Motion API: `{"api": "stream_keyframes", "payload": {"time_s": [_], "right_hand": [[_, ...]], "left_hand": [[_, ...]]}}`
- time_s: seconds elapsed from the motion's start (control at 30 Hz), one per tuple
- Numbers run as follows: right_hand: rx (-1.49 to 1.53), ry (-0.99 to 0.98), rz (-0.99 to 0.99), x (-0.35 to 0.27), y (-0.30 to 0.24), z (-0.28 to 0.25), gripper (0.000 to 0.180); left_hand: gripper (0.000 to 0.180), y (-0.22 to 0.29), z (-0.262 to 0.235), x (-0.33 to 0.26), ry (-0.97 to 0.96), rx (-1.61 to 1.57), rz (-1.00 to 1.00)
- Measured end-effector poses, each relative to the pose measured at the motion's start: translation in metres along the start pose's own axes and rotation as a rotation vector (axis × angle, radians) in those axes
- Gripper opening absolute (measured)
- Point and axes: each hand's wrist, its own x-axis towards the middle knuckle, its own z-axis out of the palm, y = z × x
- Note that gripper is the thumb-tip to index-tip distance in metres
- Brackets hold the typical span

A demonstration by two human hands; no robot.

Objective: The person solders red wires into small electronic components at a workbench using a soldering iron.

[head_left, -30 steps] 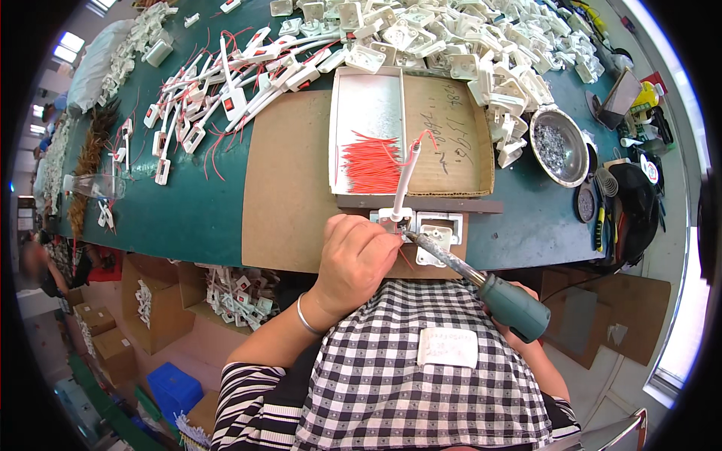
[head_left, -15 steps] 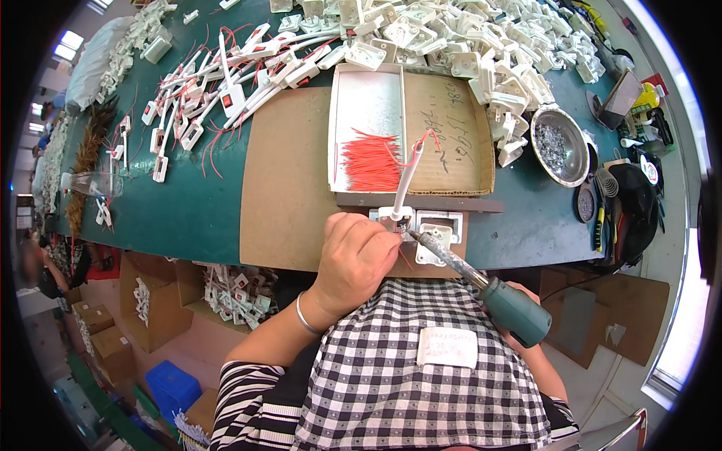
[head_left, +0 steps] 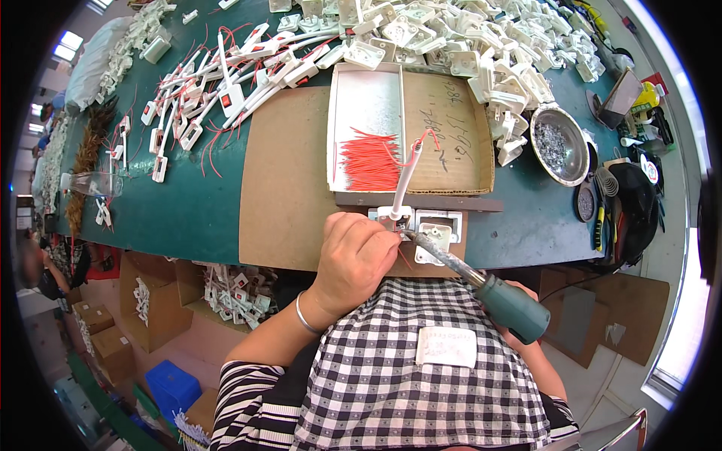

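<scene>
My left hand rests closed on a white plastic switch part with a white cable rising from it, held against a small white fixture at the bench's near edge. A soldering iron with a teal handle is gripped in my right hand, which is mostly hidden behind the handle and my checked apron. Its metal tip meets the part beside my left fingers. Just beyond, a shallow cardboard tray holds a bundle of short red wires.
Heaps of white switch housings and wired switches with red buttons cover the far green bench. A metal bowl of small parts and hand tools lie at right. Cardboard boxes stand on the floor at left.
</scene>
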Motion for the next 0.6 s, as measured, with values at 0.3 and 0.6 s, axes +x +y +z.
{"api": "stream_keyframes", "payload": {"time_s": [0.3,0.6], "right_hand": [[0.075,0.026,0.007,-0.008,0.005,-0.002,0.040],[0.036,0.005,0.055,-0.006,0.005,-0.004,0.034]], "left_hand": [[0.025,0.001,0.000,0.001,-0.005,0.002,-0.006],[0.024,0.002,-0.001,0.002,-0.019,0.025,-0.007]]}}
